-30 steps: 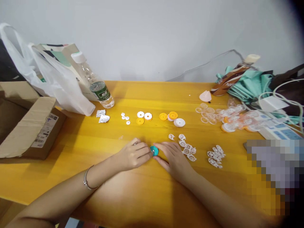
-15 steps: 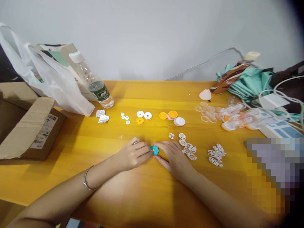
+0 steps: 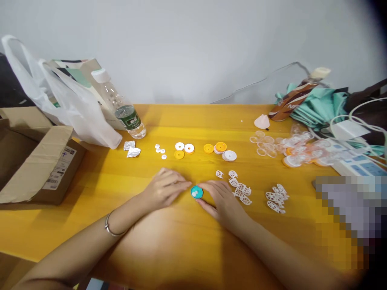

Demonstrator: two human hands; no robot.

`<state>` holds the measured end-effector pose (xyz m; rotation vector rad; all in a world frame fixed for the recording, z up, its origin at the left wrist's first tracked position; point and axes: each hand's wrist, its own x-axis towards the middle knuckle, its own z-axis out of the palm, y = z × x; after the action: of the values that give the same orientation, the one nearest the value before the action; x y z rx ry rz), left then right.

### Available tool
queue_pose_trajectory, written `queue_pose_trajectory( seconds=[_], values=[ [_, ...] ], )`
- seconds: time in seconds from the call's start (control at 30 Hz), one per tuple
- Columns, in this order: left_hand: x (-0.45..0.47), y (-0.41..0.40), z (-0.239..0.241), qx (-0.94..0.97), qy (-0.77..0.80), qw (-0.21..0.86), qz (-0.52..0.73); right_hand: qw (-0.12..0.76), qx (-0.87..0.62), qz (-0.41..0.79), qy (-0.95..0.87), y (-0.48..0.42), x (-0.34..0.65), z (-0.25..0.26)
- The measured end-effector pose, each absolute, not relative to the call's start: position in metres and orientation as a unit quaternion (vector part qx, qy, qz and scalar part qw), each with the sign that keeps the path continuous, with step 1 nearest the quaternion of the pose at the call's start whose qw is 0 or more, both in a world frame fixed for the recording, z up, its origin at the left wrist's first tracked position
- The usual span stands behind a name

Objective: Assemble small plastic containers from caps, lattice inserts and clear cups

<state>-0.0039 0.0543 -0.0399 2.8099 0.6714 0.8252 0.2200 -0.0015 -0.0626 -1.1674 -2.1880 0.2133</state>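
Note:
A small teal disc point(image 3: 196, 192) with a white centre lies flat on the yellow table point(image 3: 181, 241). My right hand point(image 3: 222, 201) rests beside it, thumb and fingertips touching its right edge. My left hand point(image 3: 165, 188) lies just left of the disc with its fingers stretched out and slightly apart, holding nothing; a bracelet sits on that wrist. White lattice wheels point(image 3: 240, 188) lie right of my right hand. A row of white and orange discs point(image 3: 208, 149) sits further back.
An open cardboard box point(image 3: 33, 161), a white plastic bag point(image 3: 66, 108) and a water bottle point(image 3: 122, 106) stand at the left. Clear rings and orange caps point(image 3: 290, 149), a brown bottle point(image 3: 298, 96), teal cloth point(image 3: 320, 108) and cables crowd the right. More lattice wheels point(image 3: 276, 198) lie nearby.
My left hand has pulled back from the teal disc and opened its fingers. The disc now lies flat with its white centre showing. My right hand stays at its edge.

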Motion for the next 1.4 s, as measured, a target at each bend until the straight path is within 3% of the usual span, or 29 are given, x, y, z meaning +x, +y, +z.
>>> queue_pose_trajectory(
  seconds=[0.1,0.3,0.63,0.83,1.13,1.27,1.4],
  values=[
    [-0.019,0.071,-0.039,0.906,0.286,0.131,0.284,0.325,-0.446,0.087,-0.83,-0.001,0.221,-0.062],
    [-0.03,0.085,-0.031,0.908,0.295,0.241,0.176,0.325,-0.446,0.093,-0.828,-0.001,0.221,-0.061],
    [-0.027,0.083,-0.034,0.914,0.293,0.209,0.188,0.337,-0.448,0.096,-0.823,-0.001,0.225,-0.063],
    [-0.009,0.055,-0.025,0.891,0.254,0.235,0.293,0.437,-0.379,0.097,-0.81,-0.007,0.225,-0.055],
    [0.026,0.006,-0.033,0.861,0.247,0.214,0.39,0.471,-0.262,0.153,-0.828,-0.012,0.225,-0.057],
    [0.025,0.013,-0.035,0.843,0.283,0.24,0.389,0.469,-0.305,0.161,-0.813,-0.006,0.227,-0.06],
    [0.022,0.019,-0.041,0.87,0.331,0.21,0.298,0.432,-0.36,0.13,-0.817,0.001,0.232,-0.062]
  ],
)
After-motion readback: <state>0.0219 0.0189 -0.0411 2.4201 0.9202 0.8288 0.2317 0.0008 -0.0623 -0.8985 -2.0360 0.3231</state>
